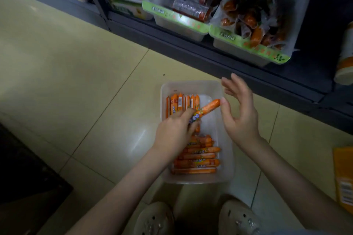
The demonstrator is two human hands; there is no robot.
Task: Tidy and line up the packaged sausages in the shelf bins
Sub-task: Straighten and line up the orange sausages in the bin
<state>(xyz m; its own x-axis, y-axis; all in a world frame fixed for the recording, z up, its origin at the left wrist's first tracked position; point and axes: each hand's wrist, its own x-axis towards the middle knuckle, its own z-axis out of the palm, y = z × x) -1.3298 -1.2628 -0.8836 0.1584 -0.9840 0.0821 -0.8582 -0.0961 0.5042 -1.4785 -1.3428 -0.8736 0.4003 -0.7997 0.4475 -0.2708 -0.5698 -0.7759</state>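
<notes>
Shoes (pixel 155 219) cut off below — left hand (pixel 172 133) covers part of its sausage (pixel 210 106).

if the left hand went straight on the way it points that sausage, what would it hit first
The right hand: the sausage gripped by the left hand aims its tip at the right thumb, seemingly almost touching it, though depth is unclear.

Two hands in play, left hand (pixel 172 131) and right hand (pixel 240 116), over one clear bin (pixel 193 84), one orange sausage (pixel 210 106) pinched in the left, about six upright sausages (pixel 180 103) past its knuckles, roughly six stacked sausages (pixel 196 158) under its wrist, and three shelf bins (pixel 177 18) beyond the right's fingertips.
</notes>
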